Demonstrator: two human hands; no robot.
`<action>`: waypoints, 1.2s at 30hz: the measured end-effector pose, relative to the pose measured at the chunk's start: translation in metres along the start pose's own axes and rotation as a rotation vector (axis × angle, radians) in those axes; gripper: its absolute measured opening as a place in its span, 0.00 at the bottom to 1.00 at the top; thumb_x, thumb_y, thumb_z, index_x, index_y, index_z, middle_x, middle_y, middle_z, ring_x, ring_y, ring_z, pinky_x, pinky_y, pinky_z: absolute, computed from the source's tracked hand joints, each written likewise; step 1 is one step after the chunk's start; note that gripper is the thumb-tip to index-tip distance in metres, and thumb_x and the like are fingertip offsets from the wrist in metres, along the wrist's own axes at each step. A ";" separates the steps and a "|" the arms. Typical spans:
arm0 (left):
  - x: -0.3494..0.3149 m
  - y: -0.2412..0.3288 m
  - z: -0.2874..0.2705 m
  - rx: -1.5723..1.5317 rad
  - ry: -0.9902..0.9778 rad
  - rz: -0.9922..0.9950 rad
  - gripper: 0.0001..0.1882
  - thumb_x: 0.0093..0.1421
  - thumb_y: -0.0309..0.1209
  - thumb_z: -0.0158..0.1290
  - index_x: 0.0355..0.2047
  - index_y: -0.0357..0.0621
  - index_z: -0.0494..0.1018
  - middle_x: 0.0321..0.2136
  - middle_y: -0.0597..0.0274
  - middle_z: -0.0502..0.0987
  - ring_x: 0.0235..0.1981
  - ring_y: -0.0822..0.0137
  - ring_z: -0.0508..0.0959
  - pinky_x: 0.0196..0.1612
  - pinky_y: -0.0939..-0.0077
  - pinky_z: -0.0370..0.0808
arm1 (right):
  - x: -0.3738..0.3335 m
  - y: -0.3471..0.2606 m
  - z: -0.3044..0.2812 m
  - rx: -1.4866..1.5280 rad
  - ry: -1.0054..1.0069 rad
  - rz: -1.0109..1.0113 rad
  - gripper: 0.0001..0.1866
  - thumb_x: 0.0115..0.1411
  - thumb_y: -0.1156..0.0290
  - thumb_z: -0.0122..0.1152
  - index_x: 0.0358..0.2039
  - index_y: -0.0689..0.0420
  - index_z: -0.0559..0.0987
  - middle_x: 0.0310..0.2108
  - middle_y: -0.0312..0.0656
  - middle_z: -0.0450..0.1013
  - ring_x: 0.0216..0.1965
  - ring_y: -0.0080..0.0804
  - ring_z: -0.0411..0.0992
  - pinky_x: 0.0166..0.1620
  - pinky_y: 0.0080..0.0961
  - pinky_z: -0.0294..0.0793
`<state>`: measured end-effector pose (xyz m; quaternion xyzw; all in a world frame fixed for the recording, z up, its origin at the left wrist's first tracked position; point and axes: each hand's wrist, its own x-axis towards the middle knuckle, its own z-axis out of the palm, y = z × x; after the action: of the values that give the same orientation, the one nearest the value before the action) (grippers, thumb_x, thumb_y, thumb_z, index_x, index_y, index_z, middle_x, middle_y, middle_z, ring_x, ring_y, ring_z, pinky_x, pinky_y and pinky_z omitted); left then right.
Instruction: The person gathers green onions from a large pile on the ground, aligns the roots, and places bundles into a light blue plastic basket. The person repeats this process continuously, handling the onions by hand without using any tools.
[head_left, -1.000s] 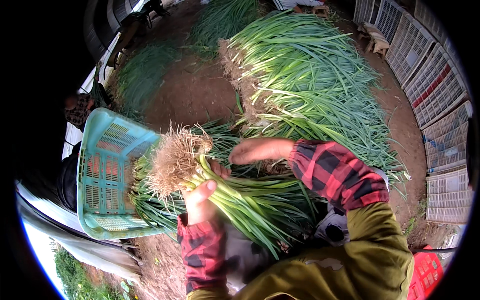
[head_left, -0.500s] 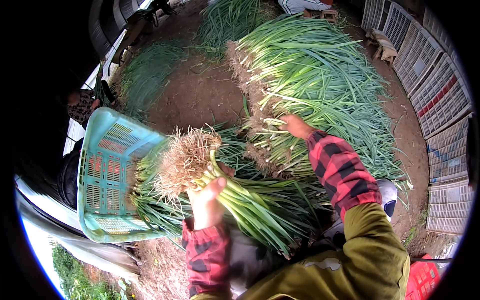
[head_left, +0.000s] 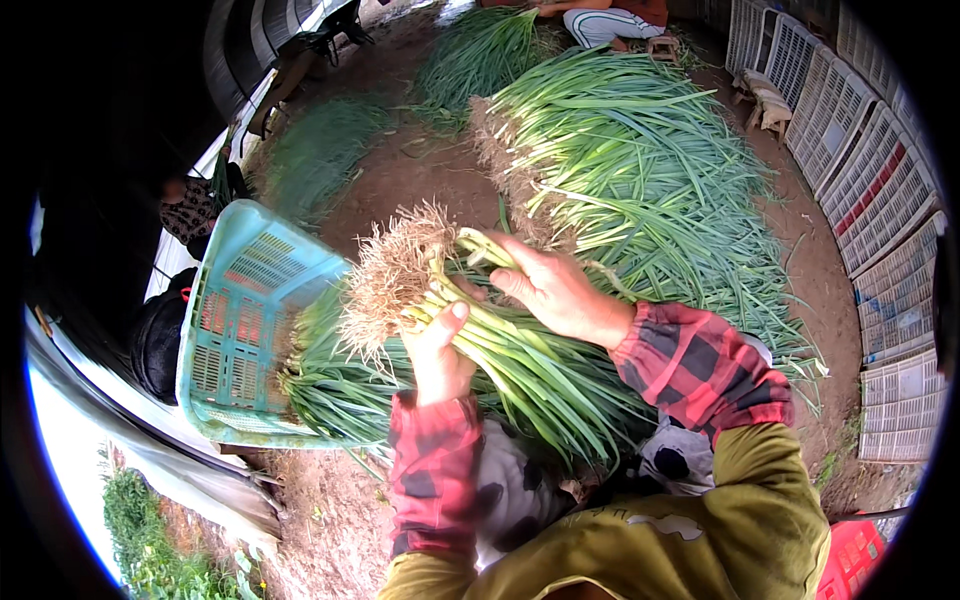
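Note:
My left hand (head_left: pixel 438 358) is closed round a thick bunch of green garlic (head_left: pixel 520 365), its leaves trailing toward my lap. Pale, hairy roots (head_left: pixel 395 275) stick out beyond my thumb. Beside it, my right hand (head_left: pixel 565 295) grips a few more green garlic stalks (head_left: pixel 480 246) between thumb and fingers, right against the bunch. To the left, a turquoise plastic crate (head_left: pixel 262 245) lies tipped with its opening toward me, holding more green garlic. A large heap of green garlic (head_left: pixel 640 170) spreads over the ground beyond my right hand, roots facing left.
White plastic crates (head_left: pixel 870 185) line the right side, near a small stool (head_left: pixel 765 100). A red crate (head_left: pixel 850 560) is at the lower right. Another person (head_left: pixel 600 25) sits at the far end, and one more (head_left: pixel 185 205) at the left. Smaller heaps (head_left: pixel 330 150) lie farther back.
My right hand has come from the big heap to the bunch, bringing a few stalks with it. My left hand keeps its hold on the bunch.

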<state>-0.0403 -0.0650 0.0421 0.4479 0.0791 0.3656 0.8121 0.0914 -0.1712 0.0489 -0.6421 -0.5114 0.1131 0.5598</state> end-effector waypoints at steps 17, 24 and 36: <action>-0.013 0.007 -0.001 0.011 -0.070 -0.095 0.29 0.47 0.23 0.56 0.52 0.34 0.65 0.47 0.49 0.73 0.47 0.58 0.74 0.54 0.64 0.70 | -0.022 -0.024 0.022 -0.392 -0.025 -0.198 0.12 0.62 0.66 0.51 0.36 0.60 0.78 0.24 0.45 0.73 0.26 0.46 0.73 0.29 0.40 0.72; -0.026 0.015 -0.015 0.133 -0.009 -0.052 0.25 0.48 0.26 0.57 0.47 0.32 0.66 0.38 0.51 0.75 0.41 0.56 0.76 0.48 0.64 0.75 | -0.020 0.002 0.031 0.191 -0.179 0.118 0.26 0.60 0.47 0.55 0.34 0.61 0.80 0.29 0.43 0.72 0.33 0.32 0.72 0.36 0.31 0.70; -0.050 0.050 -0.063 0.011 0.077 -0.086 0.34 0.39 0.31 0.60 0.50 0.43 0.63 0.33 0.59 0.68 0.35 0.64 0.67 0.48 0.63 0.65 | -0.109 0.139 0.052 0.182 -0.556 0.688 0.29 0.65 0.45 0.44 0.42 0.61 0.78 0.37 0.53 0.76 0.41 0.42 0.75 0.46 0.38 0.70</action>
<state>-0.1312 -0.0390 0.0344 0.4343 0.1315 0.3470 0.8208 0.0781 -0.2045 -0.1318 -0.6681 -0.3871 0.5052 0.3854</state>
